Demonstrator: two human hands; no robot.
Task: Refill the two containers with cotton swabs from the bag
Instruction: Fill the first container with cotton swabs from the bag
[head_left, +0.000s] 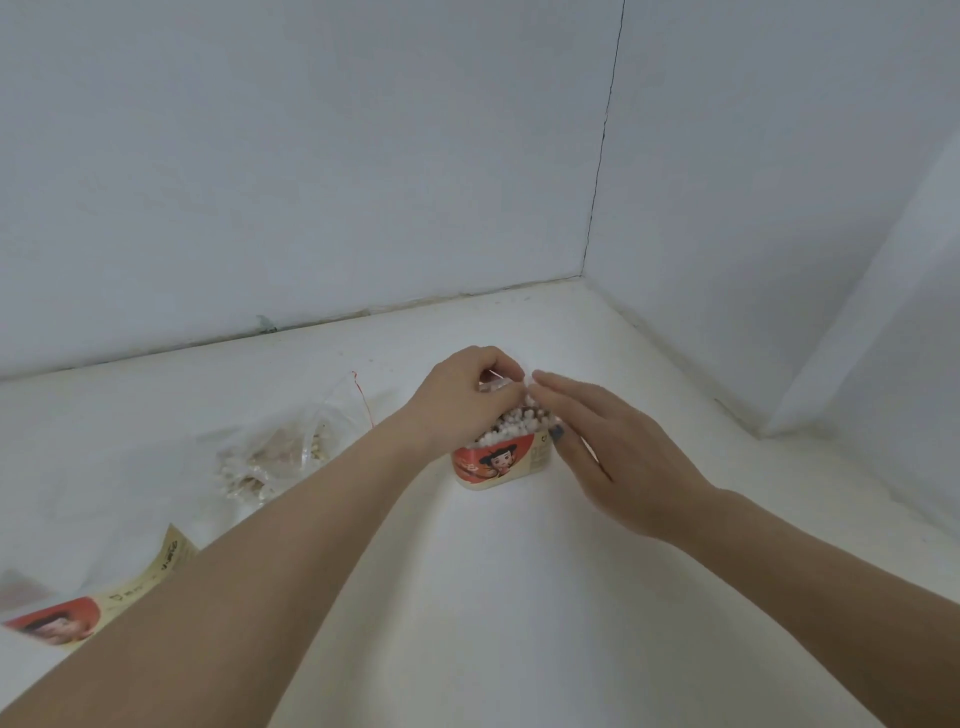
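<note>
On the white surface, toward its far right corner where the two white walls meet, stands a small clear plastic container with a red-and-cream cartoon label (498, 460). It is packed with upright white-tipped cotton swabs (511, 426) whose heads rise above its rim. The person's left hand (467, 400) reaches over the top from the left, fingers curled around and pinching a bunch of the swabs at the mouth of the container. The right hand (608, 441) comes in from the right with fingers straight and relaxed, their tips touching the swab heads, gripping nothing.

The step in hand appears to be seating a last bunch into an already crowded container. To do it well, the left hand should probably keep the bunch aligned with the standing swabs and feed it down straight, while the flat right fingers hold the packed heads aside and steady the container against tipping. Pressing hard risks bending sticks or toppling the tub.

The clear plastic bag of remaining cotton swabs (280, 457) lies open to the left of the container, well apart from it, nearer the far edge. A second red-and-cream labelled container (93, 613) lies at the near left edge, partly cut off by the frame; whether it is filled cannot be told.
</note>
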